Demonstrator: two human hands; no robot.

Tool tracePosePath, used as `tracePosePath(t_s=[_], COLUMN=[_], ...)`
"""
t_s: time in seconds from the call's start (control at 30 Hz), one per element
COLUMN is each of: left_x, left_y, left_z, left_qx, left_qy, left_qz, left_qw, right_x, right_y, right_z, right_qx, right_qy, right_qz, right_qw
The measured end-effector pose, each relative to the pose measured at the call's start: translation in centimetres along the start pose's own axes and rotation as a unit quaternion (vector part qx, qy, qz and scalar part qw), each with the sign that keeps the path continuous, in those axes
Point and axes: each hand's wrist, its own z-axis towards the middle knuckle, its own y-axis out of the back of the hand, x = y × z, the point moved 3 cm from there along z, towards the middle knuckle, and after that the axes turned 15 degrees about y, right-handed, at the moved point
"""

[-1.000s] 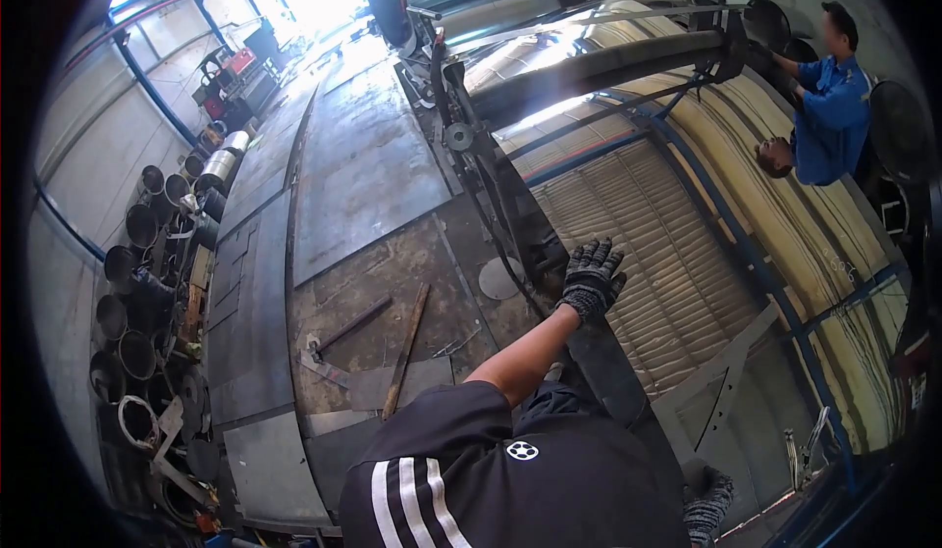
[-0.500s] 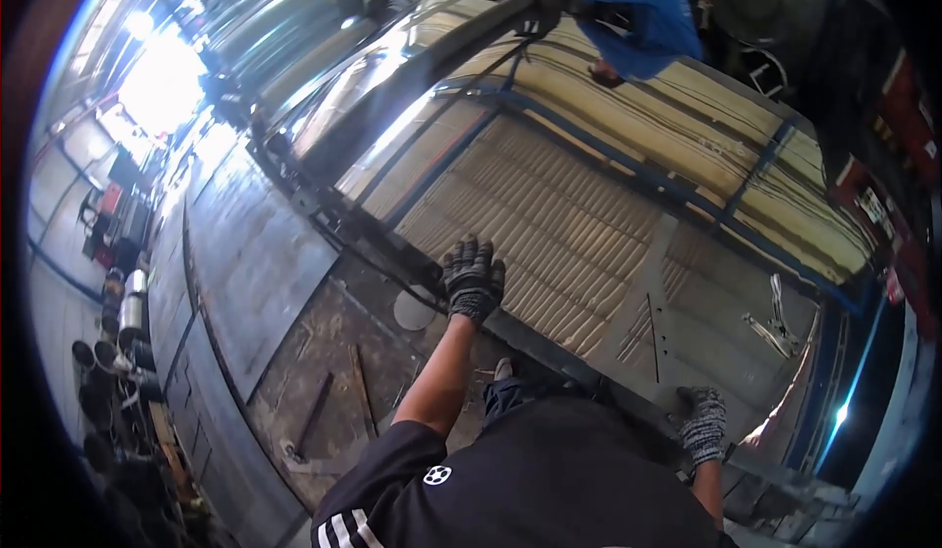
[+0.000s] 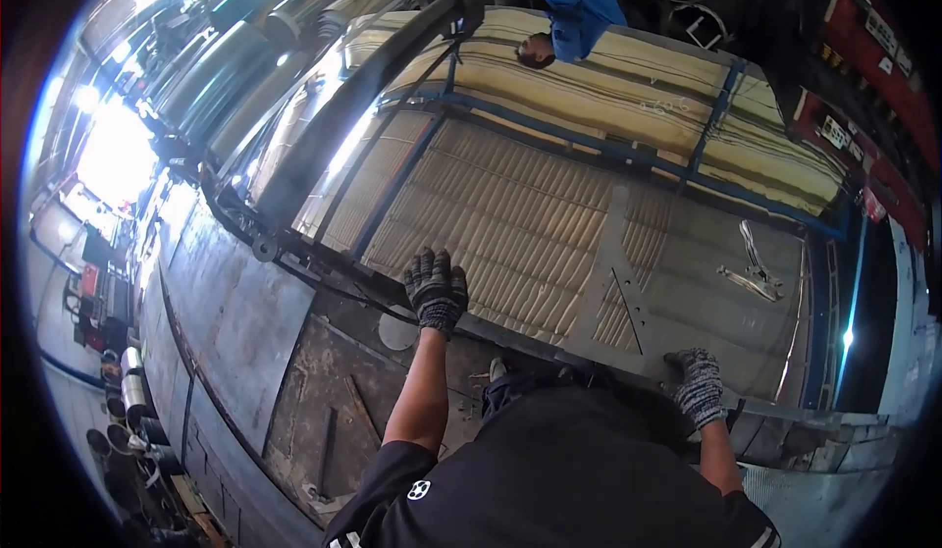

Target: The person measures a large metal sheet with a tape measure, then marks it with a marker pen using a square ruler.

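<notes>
My left hand (image 3: 435,291), in a grey knitted work glove, lies with its fingers stretched out at the near edge of a large ribbed metal sheet (image 3: 510,224). It holds nothing. My right hand (image 3: 697,388), gloved alike, is at the same near edge further right, its fingers bent and close together. What is under those fingers is hidden. Just left of it, a flat triangular metal plate (image 3: 600,293) with a cut-out lies on the sheet. Beyond it to the right rests a pair of locking pliers (image 3: 754,271).
A long dark roller (image 3: 363,102) crosses at upper left. A co-worker in a blue shirt (image 3: 581,8) is across the yellowish panel (image 3: 628,92). Flat metal plates (image 3: 231,317) cover the left floor. Loose bars (image 3: 327,450) lie near my feet. Red machinery (image 3: 863,106) stands right.
My view has shifted, so the sheet and the co-worker appear further left. Both hands stay at the sheet's near edge. The co-worker's head shows more fully now.
</notes>
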Motion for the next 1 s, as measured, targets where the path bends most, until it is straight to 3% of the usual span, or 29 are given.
tracePosePath(t_s=[0.33,0.4,1.0], left_x=[-0.2,-0.2,0.0], left_y=[0.0,0.1,-0.1], left_z=[-0.1,-0.3,-0.3], left_qx=[-0.003,-0.056,0.008], left_qy=[-0.01,-0.023,-0.007], left_qz=[0.009,0.008,0.014], left_qw=[1.0,0.998,1.0], right_x=[-0.2,-0.2,-0.1], right_y=[-0.3,-0.3,-0.3], right_z=[-0.1,0.1,0.0], right_qx=[-0.013,0.0,-0.015], right_qy=[0.019,0.008,-0.006], right_qz=[-0.006,-0.018,0.02], right_qw=[1.0,1.0,1.0])
